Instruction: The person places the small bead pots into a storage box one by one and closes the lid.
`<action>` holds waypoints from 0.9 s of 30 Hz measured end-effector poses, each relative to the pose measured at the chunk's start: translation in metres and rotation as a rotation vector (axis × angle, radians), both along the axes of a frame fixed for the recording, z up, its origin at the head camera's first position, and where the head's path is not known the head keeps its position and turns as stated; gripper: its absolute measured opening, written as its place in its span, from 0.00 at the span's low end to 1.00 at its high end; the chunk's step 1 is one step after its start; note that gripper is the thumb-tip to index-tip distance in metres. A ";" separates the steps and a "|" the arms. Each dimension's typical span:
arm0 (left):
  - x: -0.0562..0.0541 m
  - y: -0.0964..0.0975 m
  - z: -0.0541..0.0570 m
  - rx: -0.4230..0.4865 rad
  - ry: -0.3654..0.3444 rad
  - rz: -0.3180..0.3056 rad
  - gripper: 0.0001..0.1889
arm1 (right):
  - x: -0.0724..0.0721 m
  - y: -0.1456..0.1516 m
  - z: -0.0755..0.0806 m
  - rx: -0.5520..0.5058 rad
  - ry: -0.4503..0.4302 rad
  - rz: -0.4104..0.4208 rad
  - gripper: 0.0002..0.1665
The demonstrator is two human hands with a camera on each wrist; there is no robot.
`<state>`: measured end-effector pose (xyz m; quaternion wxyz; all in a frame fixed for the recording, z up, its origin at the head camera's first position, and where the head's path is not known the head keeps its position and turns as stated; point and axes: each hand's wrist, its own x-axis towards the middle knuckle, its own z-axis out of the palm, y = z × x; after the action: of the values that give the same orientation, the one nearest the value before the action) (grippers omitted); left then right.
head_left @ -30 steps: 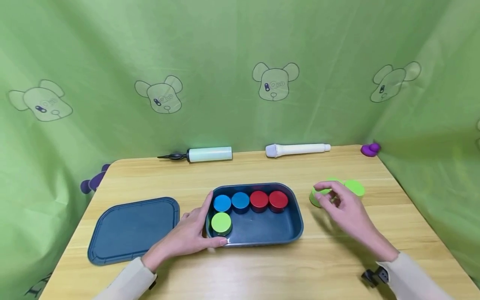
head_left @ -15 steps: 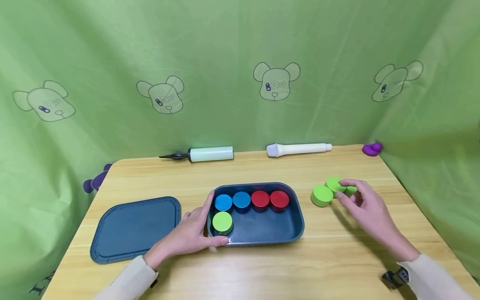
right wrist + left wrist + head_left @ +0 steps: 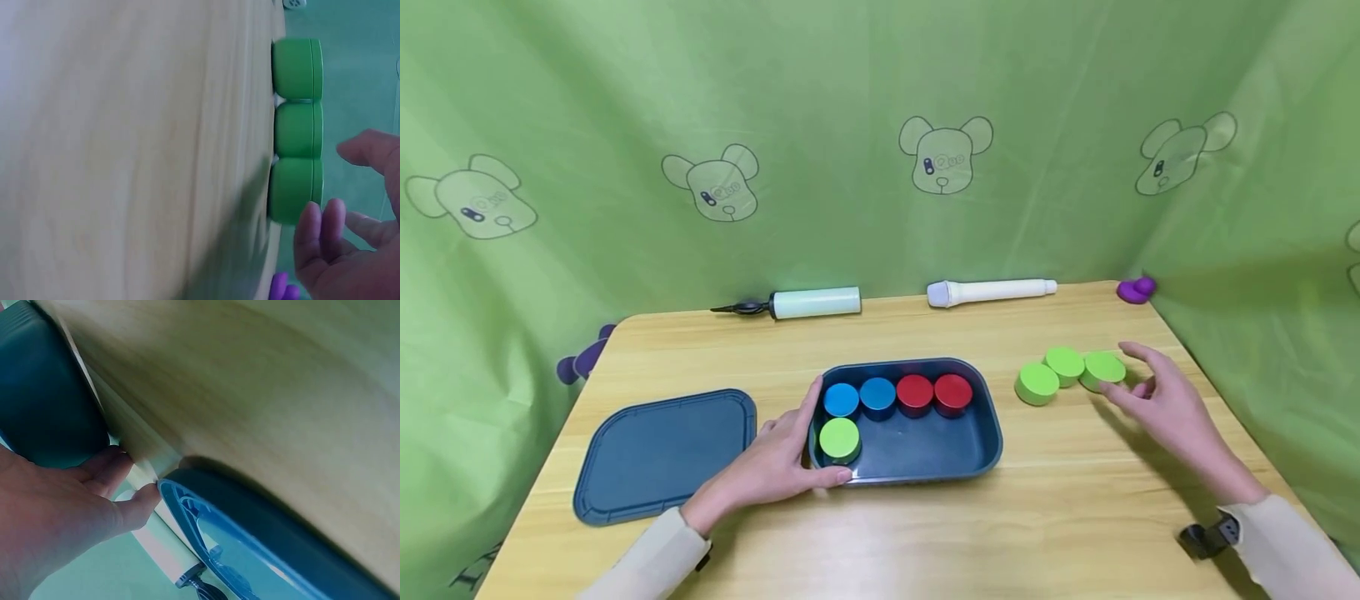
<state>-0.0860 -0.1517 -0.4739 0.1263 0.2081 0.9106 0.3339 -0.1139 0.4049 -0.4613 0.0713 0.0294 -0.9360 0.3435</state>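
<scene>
My left hand [image 3: 775,458] grips the left end of a dark blue box [image 3: 917,460], thumb at the front rim and index finger along the left rim. Inside stand two blue cylinders [image 3: 877,397], two red cylinders [image 3: 952,393] in the same back row, and a green cylinder [image 3: 839,438] at front left. To the box's right, three more green cylinders [image 3: 1037,382] sit close together on the table. My right hand [image 3: 1180,408] is at the rightmost green cylinder [image 3: 294,187], thumb and index finger spread apart, holding nothing. Whether it touches that cylinder, I cannot tell.
A dark blue lid [image 3: 670,454] lies flat left of the box. Along the table's back edge are a hand pump [image 3: 816,303], a white microphone-shaped object [image 3: 992,292] and a purple object [image 3: 1136,290]. A green curtain [image 3: 827,100] surrounds the wooden table [image 3: 917,542].
My right hand has moved right, from the leftmost loose green cylinder past the middle one to the rightmost. The left hand stays at the box, and the cylinders appear to keep their places.
</scene>
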 end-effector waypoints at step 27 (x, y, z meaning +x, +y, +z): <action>-0.001 0.000 0.000 -0.003 -0.007 0.013 0.69 | -0.022 0.018 -0.016 0.011 -0.144 -0.045 0.46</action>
<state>-0.0866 -0.1514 -0.4742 0.1277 0.2006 0.9120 0.3342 -0.1362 0.4224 -0.4775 0.0111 -0.0158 -0.9410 0.3379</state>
